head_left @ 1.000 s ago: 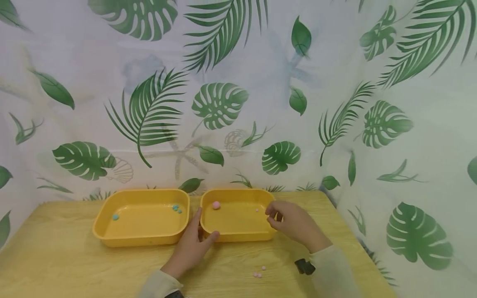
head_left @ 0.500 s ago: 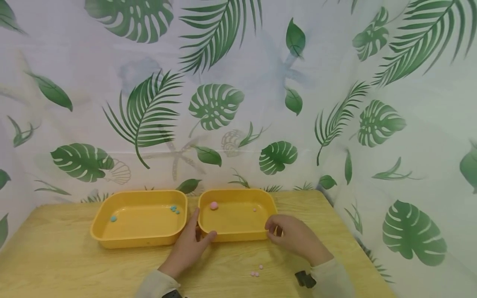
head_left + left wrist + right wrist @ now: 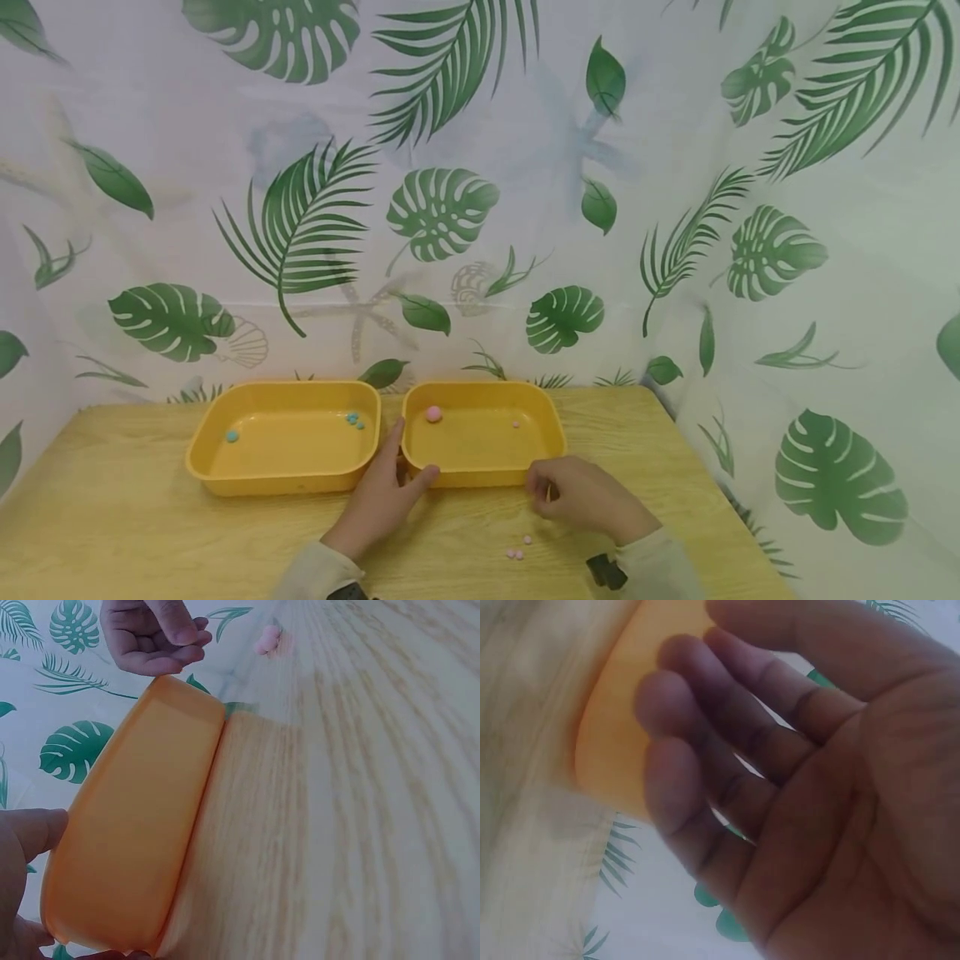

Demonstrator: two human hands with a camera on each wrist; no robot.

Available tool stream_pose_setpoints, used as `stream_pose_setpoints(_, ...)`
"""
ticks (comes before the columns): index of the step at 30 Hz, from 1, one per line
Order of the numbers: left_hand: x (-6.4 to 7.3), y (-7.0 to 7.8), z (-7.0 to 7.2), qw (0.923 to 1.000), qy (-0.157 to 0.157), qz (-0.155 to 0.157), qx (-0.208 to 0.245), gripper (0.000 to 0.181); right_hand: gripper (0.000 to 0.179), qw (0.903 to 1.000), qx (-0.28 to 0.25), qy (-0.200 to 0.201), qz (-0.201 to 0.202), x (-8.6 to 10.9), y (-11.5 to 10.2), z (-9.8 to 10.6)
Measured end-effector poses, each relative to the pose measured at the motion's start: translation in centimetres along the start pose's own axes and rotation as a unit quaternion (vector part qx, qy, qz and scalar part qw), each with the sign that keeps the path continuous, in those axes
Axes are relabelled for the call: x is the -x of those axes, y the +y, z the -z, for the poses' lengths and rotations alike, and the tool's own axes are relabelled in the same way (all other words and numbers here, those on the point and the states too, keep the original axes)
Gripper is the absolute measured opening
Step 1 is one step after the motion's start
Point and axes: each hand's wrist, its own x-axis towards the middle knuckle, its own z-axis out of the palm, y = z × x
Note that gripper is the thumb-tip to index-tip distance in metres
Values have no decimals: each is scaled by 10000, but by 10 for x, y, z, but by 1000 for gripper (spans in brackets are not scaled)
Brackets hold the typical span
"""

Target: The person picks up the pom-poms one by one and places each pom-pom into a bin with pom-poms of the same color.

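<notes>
My left hand (image 3: 381,498) holds the near left corner of the right-hand yellow tray (image 3: 480,478), its thumb on the front side and its fingers along the left side. In that tray sit a larger pink ball (image 3: 433,414) and a tiny pink ball (image 3: 516,424). Just off the tray's near right corner is my right hand (image 3: 588,498), its fingers loosely bent. The right wrist view finds nothing between those fingers (image 3: 671,784), though the thumb tip is partly cut off. Three small pink balls (image 3: 519,554) lie on the table in front of the right hand.
A second yellow tray (image 3: 277,486) stands to the left, with a blue ball (image 3: 232,436) and several smaller blue balls (image 3: 352,418) inside. Both trays rest on a wood-grain table (image 3: 187,550), against a leaf-patterned sheet (image 3: 495,125) at the back and right.
My right hand has moved from the right rim of the tray down toward the near side, closer to the loose pink balls. The left hand keeps its place on the tray.
</notes>
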Motion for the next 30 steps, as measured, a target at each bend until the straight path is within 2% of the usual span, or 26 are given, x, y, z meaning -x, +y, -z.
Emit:
stream_pose_setpoints(9,-1,-1,0,10000,17,-45,-2,103,12,9958,-492,-754,-167,-5,3,-12)
stream_pose_setpoints(14,-1,-1,0,10000,-11,-27,3,102,15,9906,-540,-1153,-498,-4,0,-21)
stream_pose_setpoints(18,-2,-2,0,10000,-17,-48,2,102,18,9898,-418,-1196,-656,-1,-4,-27)
stream_pose_setpoints(30,-1,-2,-1,10000,13,-73,-9,101,20,9911,-257,-1223,-448,-4,-2,-29)
